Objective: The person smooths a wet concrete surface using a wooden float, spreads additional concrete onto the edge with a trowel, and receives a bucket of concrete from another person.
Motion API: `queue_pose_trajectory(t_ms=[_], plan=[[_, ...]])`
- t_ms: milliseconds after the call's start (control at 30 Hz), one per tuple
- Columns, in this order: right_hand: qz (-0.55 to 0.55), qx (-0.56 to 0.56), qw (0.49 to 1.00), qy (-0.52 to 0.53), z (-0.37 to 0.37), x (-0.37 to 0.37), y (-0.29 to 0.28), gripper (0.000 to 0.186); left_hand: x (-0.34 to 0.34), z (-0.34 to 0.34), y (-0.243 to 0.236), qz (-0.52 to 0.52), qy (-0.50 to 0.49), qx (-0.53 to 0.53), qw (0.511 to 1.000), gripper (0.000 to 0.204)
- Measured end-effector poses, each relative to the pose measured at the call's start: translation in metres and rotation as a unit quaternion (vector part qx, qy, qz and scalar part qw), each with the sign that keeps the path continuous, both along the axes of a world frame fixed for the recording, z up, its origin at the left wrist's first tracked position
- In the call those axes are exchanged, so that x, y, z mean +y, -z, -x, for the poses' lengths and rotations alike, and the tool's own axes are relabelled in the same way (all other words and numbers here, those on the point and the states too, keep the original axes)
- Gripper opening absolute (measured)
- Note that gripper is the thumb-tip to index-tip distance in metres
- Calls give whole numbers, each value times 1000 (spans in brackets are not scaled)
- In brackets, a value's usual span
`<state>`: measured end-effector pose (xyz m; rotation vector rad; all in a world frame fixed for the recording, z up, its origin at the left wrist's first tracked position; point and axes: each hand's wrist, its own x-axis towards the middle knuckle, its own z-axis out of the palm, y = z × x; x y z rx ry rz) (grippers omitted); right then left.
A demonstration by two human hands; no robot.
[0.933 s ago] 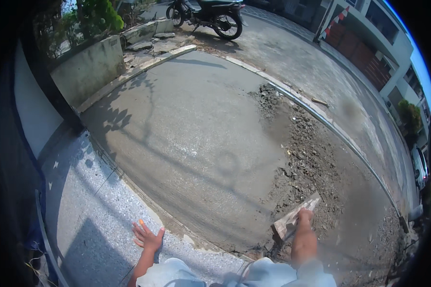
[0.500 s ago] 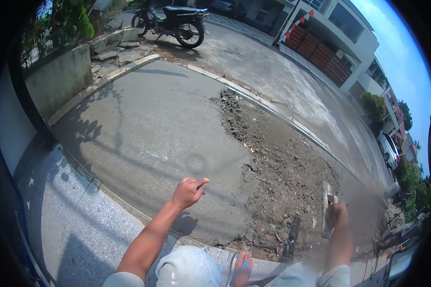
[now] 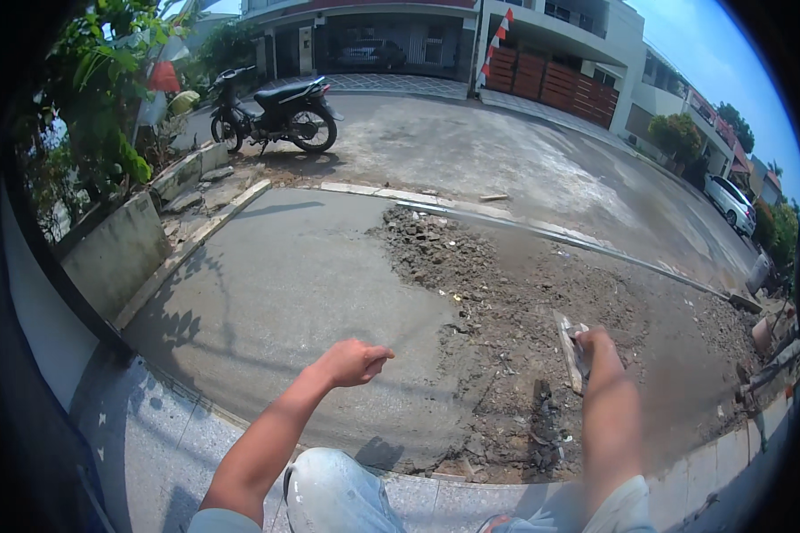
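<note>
My left hand hovers over smooth grey wet concrete, fingers curled in and nothing visible in them. My right hand is closed round the handle of a flat plastering trowel, whose long pale blade tilts over the rough side. The palm and most of the grip are hidden from above. Brown rubble and soil border the concrete on its right, with a ragged edge between them.
A tiled ledge runs along the near side. A kerb strip bounds the far side, with the road beyond. A low wall stands left; a motorbike and a white car are farther off.
My view has tilted up and levelled, showing more of the road and houses. The trowel in my right hand has moved left and away from me. My left hand stays over the concrete.
</note>
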<state>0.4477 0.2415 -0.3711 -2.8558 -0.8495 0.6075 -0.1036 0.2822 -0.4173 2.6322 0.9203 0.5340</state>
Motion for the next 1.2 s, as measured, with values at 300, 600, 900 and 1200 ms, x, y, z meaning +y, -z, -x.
queue_pose_trajectory(t_ms=[300, 600, 900, 1200], plan=[[71, 65, 984, -148, -14, -64, 70, 79, 5, -64, -41, 141, -71, 282, 946, 40], [161, 138, 930, -300, -36, -72, 103, 34, 8, -123, 17, 217, -81, 243, 942, 44], [84, 201, 950, -226, -13, -117, 46, 36, 36, -110, 103, 419, -115, 107, 894, 40], [75, 214, 953, -199, -11, -94, 61, 52, 40, -118, 92, 379, -131, 135, 906, 42]])
